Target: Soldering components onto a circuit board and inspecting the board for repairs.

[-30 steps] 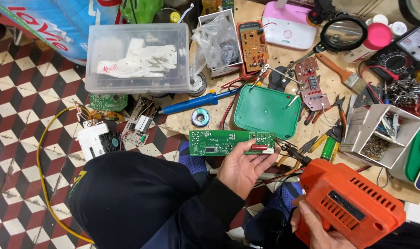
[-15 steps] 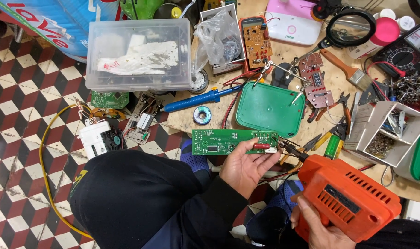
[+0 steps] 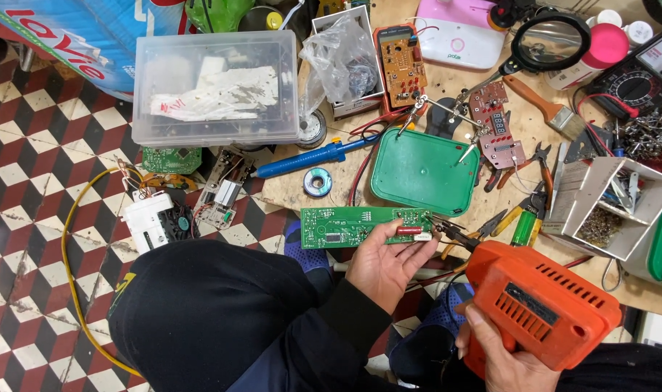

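Board in left hand, drill in right, both just off the near edge of the wooden worktop.

Left hand (image 3: 384, 265) is palm up, fingers and thumb clamped on the right end of the green circuit board (image 3: 366, 226); its long axis runs left-right, level, and extends left from the fingers. Right hand (image 3: 499, 350) is wrapped shut around the grip of the orange power drill (image 3: 540, 303), just right of and below the board's held end, nose toward it. Green tray (image 3: 422, 172) sits on the worktop just beyond.
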